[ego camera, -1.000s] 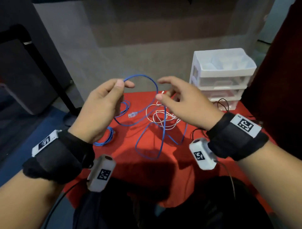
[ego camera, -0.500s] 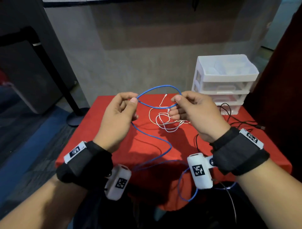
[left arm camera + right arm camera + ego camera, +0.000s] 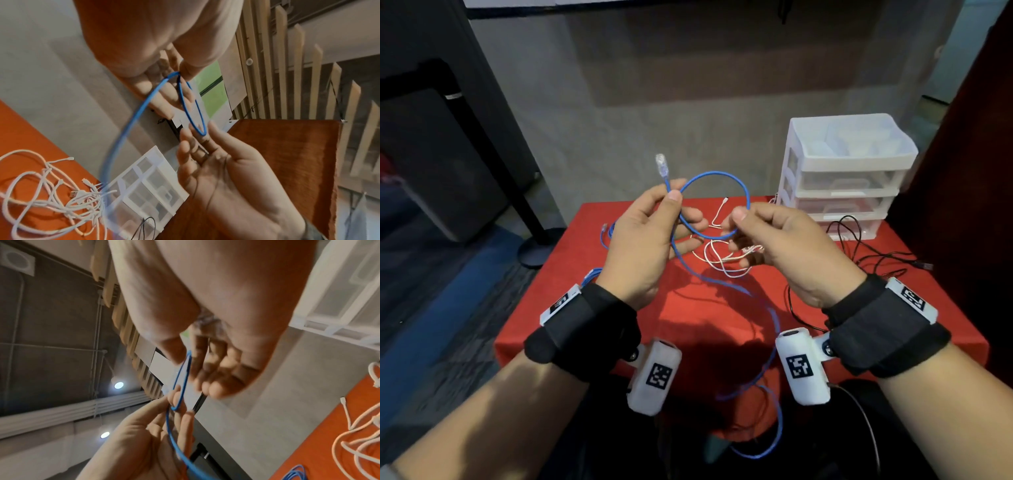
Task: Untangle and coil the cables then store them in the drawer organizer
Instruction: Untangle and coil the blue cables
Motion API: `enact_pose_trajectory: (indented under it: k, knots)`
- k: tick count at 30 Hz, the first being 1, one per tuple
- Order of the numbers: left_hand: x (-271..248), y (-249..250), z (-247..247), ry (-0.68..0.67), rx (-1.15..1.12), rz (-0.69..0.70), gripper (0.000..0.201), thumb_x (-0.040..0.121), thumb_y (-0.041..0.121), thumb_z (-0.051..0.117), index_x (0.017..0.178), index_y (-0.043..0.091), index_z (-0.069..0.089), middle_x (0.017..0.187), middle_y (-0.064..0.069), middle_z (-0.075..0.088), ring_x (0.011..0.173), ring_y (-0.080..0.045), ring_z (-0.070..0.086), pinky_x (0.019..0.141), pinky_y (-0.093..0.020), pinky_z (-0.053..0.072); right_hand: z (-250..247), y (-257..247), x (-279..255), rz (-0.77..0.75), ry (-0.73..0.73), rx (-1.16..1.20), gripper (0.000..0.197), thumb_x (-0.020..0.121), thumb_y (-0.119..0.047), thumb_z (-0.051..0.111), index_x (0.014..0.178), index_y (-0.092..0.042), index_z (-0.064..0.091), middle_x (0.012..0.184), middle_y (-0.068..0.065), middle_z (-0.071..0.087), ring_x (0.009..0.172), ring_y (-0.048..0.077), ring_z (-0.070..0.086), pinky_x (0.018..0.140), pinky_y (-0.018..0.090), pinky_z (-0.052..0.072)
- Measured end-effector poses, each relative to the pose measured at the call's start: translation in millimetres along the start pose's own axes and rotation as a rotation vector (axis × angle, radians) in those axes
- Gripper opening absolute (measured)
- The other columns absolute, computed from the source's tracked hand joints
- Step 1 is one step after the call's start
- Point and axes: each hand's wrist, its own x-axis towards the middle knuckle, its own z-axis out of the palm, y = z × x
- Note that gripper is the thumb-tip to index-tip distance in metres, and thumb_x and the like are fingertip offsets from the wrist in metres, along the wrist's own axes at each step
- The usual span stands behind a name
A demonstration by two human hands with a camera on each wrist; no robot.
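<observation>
A blue network cable (image 3: 717,174) is held above the red table (image 3: 592,308) in one round loop. My left hand (image 3: 674,196) pinches it where the loop crosses, just below the clear plug (image 3: 661,165), which points up. My right hand (image 3: 740,216) pinches the loop's right side between thumb and forefinger. In the left wrist view, the left hand (image 3: 180,72) and right hand (image 3: 202,134) each hold one end of the blue cable (image 3: 191,104). The remaining cable trails over the table's front edge. A white drawer organizer (image 3: 849,164) stands at the back right.
A tangled white cable (image 3: 722,262) lies on the table under my hands. A black cable (image 3: 859,250) sprawls in front of the organizer. Another blue cable (image 3: 604,236) lies at the table's left edge. A dark stand (image 3: 493,161) rises left of the table.
The stretch of blue cable between my hands has become a closed loop. The plug end now sticks up above my left thumb, and both hands have come closer together.
</observation>
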Motion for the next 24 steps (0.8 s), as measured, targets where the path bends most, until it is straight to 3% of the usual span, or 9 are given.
enact_pose_trajectory:
  k: [5,9,11,15,17,19,20,22,24]
  knots:
    - [-8,0,3,-0.044,0.137,0.117,0.032,0.105,0.019,0.053,0.133,0.031,0.063,0.078,0.001,0.061,0.072,-0.011,0.065,0.059,-0.027,0.057,-2,-7,1,0.012,0.053,0.150,0.024,0.106,-0.021,0.053,0.089,-0.007,0.064,0.071,0.006,0.067,0.058,0.013,0.055,0.048,0.023,0.040]
    - [-13,3,3,-0.193,0.294,0.188,0.036,0.106,0.020,0.050,0.140,0.027,0.059,0.076,0.006,0.054,0.076,-0.010,0.063,0.064,-0.034,0.062,-3,-9,2,0.050,0.094,0.219,0.026,0.105,-0.019,0.054,0.084,-0.006,0.063,0.065,0.008,0.065,0.049,0.013,0.051,0.043,0.022,0.037]
    - [-16,7,5,-0.231,0.294,0.196,0.035,0.103,0.030,0.052,0.137,0.024,0.062,0.077,0.002,0.051,0.077,-0.011,0.058,0.069,-0.039,0.063,-3,-8,2,0.055,0.099,0.225,0.026,0.105,-0.018,0.054,0.084,-0.006,0.063,0.064,0.008,0.065,0.048,0.012,0.050,0.042,0.022,0.037]
    - [-14,15,7,-0.174,0.219,0.122,0.057,0.103,0.045,0.046,0.116,-0.008,0.064,0.067,0.012,0.054,0.067,-0.011,0.053,0.079,-0.047,0.056,-2,-7,3,0.046,0.090,0.181,0.024,0.104,-0.019,0.055,0.087,-0.006,0.064,0.066,0.007,0.065,0.050,0.013,0.049,0.043,0.022,0.036]
    - [-12,17,8,-0.176,0.143,0.060,0.043,0.103,0.041,0.051,0.116,0.006,0.072,0.067,0.007,0.048,0.064,-0.010,0.048,0.082,-0.047,0.056,-2,-9,4,0.034,0.094,0.159,0.023,0.104,-0.021,0.056,0.089,-0.007,0.065,0.067,0.006,0.065,0.051,0.013,0.049,0.043,0.023,0.035]
    - [-9,19,10,-0.191,0.092,0.053,0.026,0.103,0.031,0.056,0.121,0.026,0.073,0.065,0.001,0.040,0.061,-0.011,0.045,0.074,-0.037,0.058,-3,-12,4,0.008,0.091,0.141,0.023,0.104,-0.023,0.057,0.090,-0.007,0.067,0.067,0.006,0.065,0.051,0.013,0.049,0.043,0.022,0.035]
    - [-8,20,9,-0.202,0.083,0.062,0.028,0.102,0.025,0.057,0.126,0.032,0.070,0.062,0.000,0.040,0.059,-0.012,0.046,0.068,-0.031,0.055,-3,-14,5,-0.011,0.085,0.134,0.023,0.104,-0.024,0.057,0.091,-0.008,0.068,0.067,0.006,0.064,0.052,0.013,0.048,0.043,0.023,0.034]
    - [-7,19,6,-0.240,0.112,0.044,0.034,0.101,0.019,0.058,0.131,0.033,0.065,0.056,0.000,0.047,0.056,-0.015,0.052,0.062,-0.028,0.053,-5,-19,4,-0.055,0.073,0.108,0.024,0.104,-0.025,0.056,0.092,-0.009,0.070,0.067,0.005,0.063,0.052,0.012,0.048,0.044,0.023,0.034]
    - [-7,19,5,-0.271,0.188,0.005,0.025,0.101,0.017,0.059,0.123,0.022,0.067,0.056,0.002,0.056,0.056,-0.015,0.059,0.066,-0.032,0.057,-5,-23,3,-0.101,0.062,0.049,0.025,0.105,-0.026,0.056,0.092,-0.012,0.071,0.068,0.004,0.061,0.054,0.013,0.048,0.046,0.024,0.035]
